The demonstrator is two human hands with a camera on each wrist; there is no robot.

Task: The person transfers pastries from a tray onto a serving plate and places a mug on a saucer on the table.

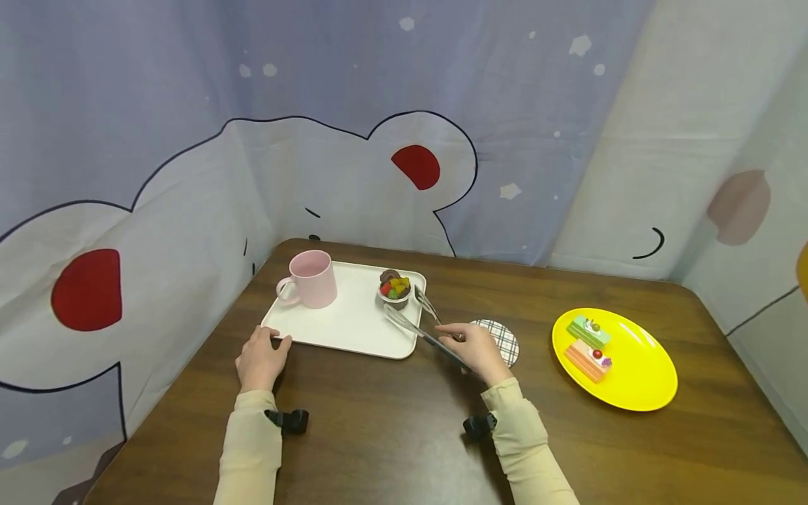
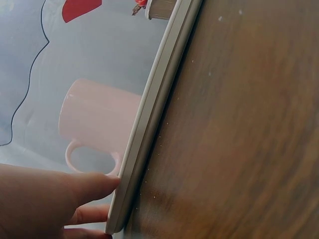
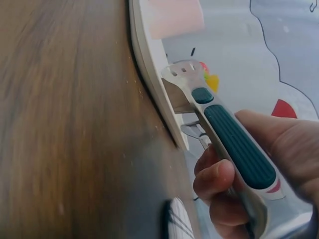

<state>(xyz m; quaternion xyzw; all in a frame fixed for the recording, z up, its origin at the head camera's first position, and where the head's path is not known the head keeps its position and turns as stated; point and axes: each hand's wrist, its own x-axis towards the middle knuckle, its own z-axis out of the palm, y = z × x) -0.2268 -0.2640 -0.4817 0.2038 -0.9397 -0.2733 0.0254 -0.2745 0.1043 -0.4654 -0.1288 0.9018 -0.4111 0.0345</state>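
Brown wooden table carries white tray, checked coaster, yellow plate.

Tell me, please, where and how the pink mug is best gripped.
Probably by its handle, with the left hand coming from the left: the pink mug stands upright on the white tray, and the handle's open loop points left.

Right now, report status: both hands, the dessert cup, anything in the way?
Left hand touching near-left corner of white tray. Right hand gripping tongs, tips spread at dessert cup; contact unclear. Pink mug farther left, apparently not blocking.
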